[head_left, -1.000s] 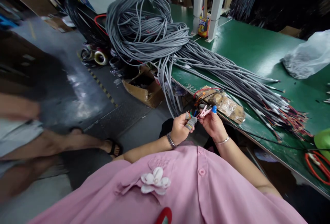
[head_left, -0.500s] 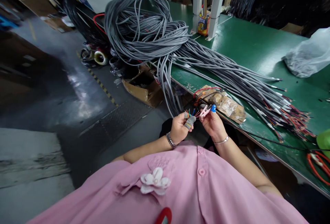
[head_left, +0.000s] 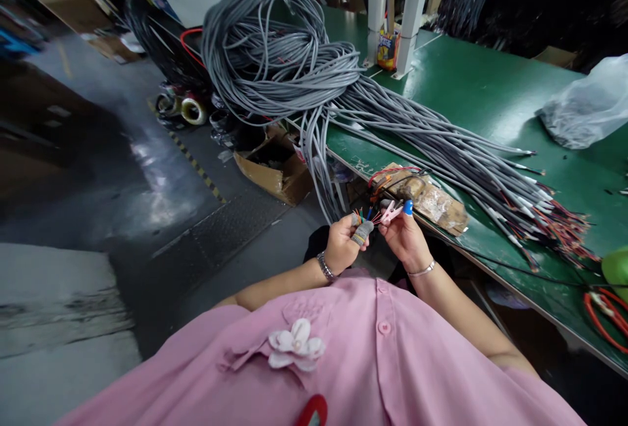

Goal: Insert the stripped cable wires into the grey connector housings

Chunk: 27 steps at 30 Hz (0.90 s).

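Note:
My left hand [head_left: 341,245] is closed around the end of a grey cable [head_left: 364,231], whose thin coloured wires fan out above the fingers. My right hand [head_left: 405,237] holds a small pink cutter [head_left: 391,212] against those wires; a blue cap covers its thumb tip. Both hands hover just in front of the near edge of the green table [head_left: 483,95], above my lap. A brown taped block [head_left: 426,198] with red wires lies on the table just beyond my right hand.
A big bundle of grey cables [head_left: 294,59] lies coiled at the table's left end and runs right to stripped coloured ends [head_left: 559,223]. A clear plastic bag [head_left: 586,108] lies far right. A cardboard box [head_left: 275,164] and tape rolls [head_left: 181,106] sit on the floor at left.
A person who passed on the left a second ago has left the view. My hands have stayed in place at the cable end.

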{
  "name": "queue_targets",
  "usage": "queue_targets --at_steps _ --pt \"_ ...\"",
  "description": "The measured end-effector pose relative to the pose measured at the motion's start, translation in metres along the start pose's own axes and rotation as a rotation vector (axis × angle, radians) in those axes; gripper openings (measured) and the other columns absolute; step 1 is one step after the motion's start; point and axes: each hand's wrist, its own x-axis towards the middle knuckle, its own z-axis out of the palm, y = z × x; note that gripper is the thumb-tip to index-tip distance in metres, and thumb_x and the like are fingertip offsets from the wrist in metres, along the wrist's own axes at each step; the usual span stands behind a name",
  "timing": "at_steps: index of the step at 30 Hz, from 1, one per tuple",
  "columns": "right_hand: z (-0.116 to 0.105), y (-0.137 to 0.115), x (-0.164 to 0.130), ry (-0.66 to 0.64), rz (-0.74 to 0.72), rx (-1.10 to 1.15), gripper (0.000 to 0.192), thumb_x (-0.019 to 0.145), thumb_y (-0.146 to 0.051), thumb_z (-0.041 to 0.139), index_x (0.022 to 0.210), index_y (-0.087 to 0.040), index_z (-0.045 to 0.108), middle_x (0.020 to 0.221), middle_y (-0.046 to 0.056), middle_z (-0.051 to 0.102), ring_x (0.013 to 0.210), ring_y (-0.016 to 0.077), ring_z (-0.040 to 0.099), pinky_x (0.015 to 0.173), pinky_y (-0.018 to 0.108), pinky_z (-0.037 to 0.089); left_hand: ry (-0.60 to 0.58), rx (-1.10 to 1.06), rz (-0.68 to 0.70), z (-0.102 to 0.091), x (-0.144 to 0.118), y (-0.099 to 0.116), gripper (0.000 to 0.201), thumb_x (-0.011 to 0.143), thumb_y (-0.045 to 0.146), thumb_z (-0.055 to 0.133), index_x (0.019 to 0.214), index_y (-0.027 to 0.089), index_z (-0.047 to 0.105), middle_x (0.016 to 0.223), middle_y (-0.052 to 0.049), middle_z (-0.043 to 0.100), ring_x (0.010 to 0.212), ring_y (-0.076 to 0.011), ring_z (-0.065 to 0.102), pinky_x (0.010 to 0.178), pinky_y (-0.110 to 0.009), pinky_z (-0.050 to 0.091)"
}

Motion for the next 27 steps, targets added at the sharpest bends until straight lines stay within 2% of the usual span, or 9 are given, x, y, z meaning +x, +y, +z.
queue_targets --at_steps 15,21,27 --pt "0.0006 0.0004 0.003 0.027 -0.052 -0.025 0.032 0.076 -0.049 0.071 0.076 -0.018 0.066 0.067 -0.001 0.065 0.056 0.0087 0.055 0.056 0.021 0.049 0.011 -0.013 -0.015 0.0007 0.0005 -0.0003 0.032 0.078 0.046 0.066 0.075 0.015 0.056 0.052 0.003 0.057 0.04 -0.0066 0.05 0.04 -0.017 0.042" --pt "0.001 -0.0002 -0.0002 0.023 0.008 -0.017 0.032 0.075 -0.053 0.07 0.077 -0.021 0.064 0.073 -0.001 0.067 0.059 0.0103 0.058 0.056 0.023 0.047 0.0 -0.022 -0.014 -0.0002 -0.001 0.0 0.033 0.079 0.047 0.065 0.076 0.015 0.057 0.053 0.003 0.058 0.041 -0.0074 0.052 0.041 -0.018 0.045" --pt "-0.0014 -0.0025 -0.0025 -0.021 0.055 -0.01 0.041 0.077 -0.061 0.063 0.083 -0.021 0.066 0.085 0.002 0.071 0.067 0.0114 0.062 0.057 0.022 0.048 0.004 -0.032 0.017 -0.0032 -0.0063 0.0033 0.032 0.081 0.046 0.063 0.075 0.016 0.055 0.053 0.003 0.057 0.041 -0.007 0.05 0.041 -0.019 0.044"
